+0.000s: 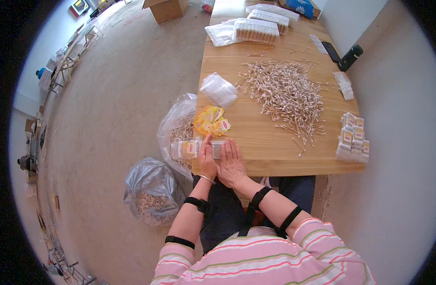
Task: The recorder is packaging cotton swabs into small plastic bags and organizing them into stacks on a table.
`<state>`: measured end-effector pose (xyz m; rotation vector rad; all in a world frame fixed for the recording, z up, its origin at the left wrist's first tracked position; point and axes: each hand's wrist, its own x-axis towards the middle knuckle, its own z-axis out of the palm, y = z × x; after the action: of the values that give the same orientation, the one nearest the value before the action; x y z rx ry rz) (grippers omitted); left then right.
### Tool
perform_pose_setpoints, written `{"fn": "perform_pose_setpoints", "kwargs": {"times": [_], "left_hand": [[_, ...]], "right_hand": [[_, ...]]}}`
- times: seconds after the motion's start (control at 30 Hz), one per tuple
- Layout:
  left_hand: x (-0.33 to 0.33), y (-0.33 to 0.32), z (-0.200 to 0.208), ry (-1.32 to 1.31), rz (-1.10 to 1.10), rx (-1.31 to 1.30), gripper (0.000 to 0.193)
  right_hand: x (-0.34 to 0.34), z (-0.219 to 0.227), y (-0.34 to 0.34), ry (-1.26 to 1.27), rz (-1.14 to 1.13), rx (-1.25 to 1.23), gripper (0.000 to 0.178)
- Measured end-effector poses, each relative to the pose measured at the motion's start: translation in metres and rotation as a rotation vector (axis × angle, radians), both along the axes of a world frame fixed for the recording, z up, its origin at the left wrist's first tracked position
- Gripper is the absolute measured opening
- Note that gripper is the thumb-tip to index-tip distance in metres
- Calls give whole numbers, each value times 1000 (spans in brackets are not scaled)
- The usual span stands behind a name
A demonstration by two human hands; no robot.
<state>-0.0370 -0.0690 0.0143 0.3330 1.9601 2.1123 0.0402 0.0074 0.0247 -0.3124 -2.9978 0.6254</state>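
At table edge, swab packet (195, 148) under left hand (207, 161) fingers.

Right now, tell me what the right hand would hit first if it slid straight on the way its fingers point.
The right hand points up the table. First, probably the clear packet of cotton swabs at its fingertips, then the yellow labels; depth is unclear.

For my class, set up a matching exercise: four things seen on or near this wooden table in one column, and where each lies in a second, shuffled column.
Things:
1. cotton swab heap
2. yellow labels
3. black bottle
4. clear swab packet

Places:
A. under the left hand, at the near edge
B. far right table edge
C. table middle
D. just beyond the hands, near the left edge

Pairs: 1-C, 2-D, 3-B, 4-A
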Motion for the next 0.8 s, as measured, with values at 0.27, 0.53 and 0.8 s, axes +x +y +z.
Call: {"fn": "perform_pose_setpoints", "kwargs": {"times": [0.27, 0.53, 0.8], "left_hand": [[-8, -9, -4, 32, -53, -75, 43], [-27, -36, 21, 334, -45, -434, 39], [-79, -101, -42, 470, 108, -856, 40]], "right_hand": [[-7, 0, -12, -49, -9, 69, 73], [-17, -1, -23, -34, -26, -35, 79], [-28, 4, -41, 18, -62, 13, 88]]}}
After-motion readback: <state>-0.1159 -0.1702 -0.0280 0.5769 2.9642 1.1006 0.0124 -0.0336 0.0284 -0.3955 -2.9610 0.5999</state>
